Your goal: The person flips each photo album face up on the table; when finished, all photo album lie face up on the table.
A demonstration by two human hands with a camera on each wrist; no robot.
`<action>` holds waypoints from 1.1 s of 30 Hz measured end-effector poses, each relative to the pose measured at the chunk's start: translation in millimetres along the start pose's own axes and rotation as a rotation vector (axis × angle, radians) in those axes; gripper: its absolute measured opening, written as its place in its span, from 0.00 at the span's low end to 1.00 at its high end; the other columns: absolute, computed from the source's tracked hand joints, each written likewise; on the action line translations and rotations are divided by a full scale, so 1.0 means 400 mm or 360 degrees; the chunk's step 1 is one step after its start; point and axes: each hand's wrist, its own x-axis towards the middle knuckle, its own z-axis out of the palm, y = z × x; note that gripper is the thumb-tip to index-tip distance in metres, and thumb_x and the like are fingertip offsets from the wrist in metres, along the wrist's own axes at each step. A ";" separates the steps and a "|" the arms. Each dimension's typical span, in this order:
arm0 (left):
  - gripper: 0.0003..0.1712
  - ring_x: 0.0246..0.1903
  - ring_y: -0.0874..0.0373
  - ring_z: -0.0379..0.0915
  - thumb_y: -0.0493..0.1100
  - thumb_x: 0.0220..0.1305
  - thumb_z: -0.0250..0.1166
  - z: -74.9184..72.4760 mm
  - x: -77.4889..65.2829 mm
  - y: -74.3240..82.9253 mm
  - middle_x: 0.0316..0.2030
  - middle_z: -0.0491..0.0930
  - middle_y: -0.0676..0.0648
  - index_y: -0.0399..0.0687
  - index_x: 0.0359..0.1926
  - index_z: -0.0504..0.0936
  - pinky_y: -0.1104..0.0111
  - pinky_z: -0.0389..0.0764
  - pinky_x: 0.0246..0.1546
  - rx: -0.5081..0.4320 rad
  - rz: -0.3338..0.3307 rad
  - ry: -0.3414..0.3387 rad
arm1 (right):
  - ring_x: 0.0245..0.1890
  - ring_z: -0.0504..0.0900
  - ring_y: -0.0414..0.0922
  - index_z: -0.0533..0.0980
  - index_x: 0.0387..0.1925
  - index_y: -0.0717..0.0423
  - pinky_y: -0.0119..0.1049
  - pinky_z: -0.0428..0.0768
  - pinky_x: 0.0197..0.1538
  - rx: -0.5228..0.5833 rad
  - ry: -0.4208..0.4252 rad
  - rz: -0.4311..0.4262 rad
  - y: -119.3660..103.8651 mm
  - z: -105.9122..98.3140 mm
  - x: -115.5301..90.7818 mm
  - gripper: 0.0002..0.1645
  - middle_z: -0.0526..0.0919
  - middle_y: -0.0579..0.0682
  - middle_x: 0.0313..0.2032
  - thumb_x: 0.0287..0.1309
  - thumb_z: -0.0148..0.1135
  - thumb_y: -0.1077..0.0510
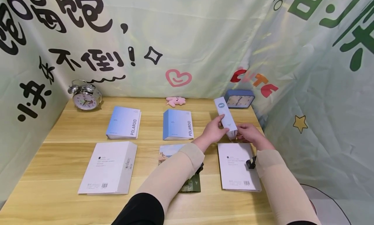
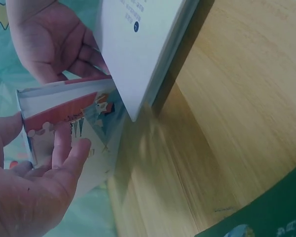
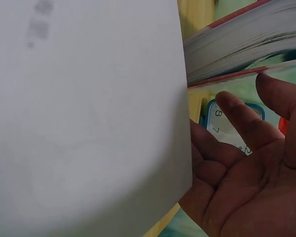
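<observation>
A thick book [image 1: 226, 114] with a pale spine stands tilted above the table's right side, its spine turned up toward the head camera. My left hand [image 1: 214, 129] grips it across the spine, the fingers [image 2: 64, 148] lying on its illustrated red and cream cover. Beside the page edges is my right hand [image 1: 249, 134]; in the right wrist view its fingers [image 3: 246, 121] are spread and relaxed near the lower cover. Whether they touch that cover I cannot tell. A white-backed book [image 1: 235, 166] lies just in front of both hands.
Two blue POLAROID books [image 1: 122, 121] lie toward the back, and a thick white book [image 1: 100, 168] at front left. My left arm partly covers a green-edged book [image 1: 193, 185]. Along the back stand a silver alarm clock [image 1: 85, 96], a pink toy [image 1: 176, 101] and a blue clock [image 1: 240, 99].
</observation>
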 end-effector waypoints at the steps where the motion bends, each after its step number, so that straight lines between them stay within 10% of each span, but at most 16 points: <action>1: 0.40 0.63 0.52 0.77 0.41 0.74 0.69 0.000 0.000 -0.001 0.67 0.78 0.39 0.47 0.81 0.63 0.68 0.78 0.62 0.0018 -0.0001 0.0004 | 0.46 0.85 0.57 0.69 0.72 0.73 0.48 0.86 0.53 -0.0008 -0.0004 0.0005 0.001 0.000 0.001 0.32 0.85 0.64 0.51 0.83 0.48 0.50; 33: 0.36 0.69 0.49 0.72 0.46 0.78 0.64 0.000 -0.007 -0.042 0.74 0.72 0.44 0.51 0.82 0.64 0.59 0.74 0.69 0.0375 -0.0257 0.0000 | 0.47 0.83 0.55 0.75 0.66 0.72 0.46 0.82 0.49 -0.0572 0.0109 -0.0059 0.008 0.016 0.003 0.31 0.81 0.70 0.58 0.74 0.65 0.52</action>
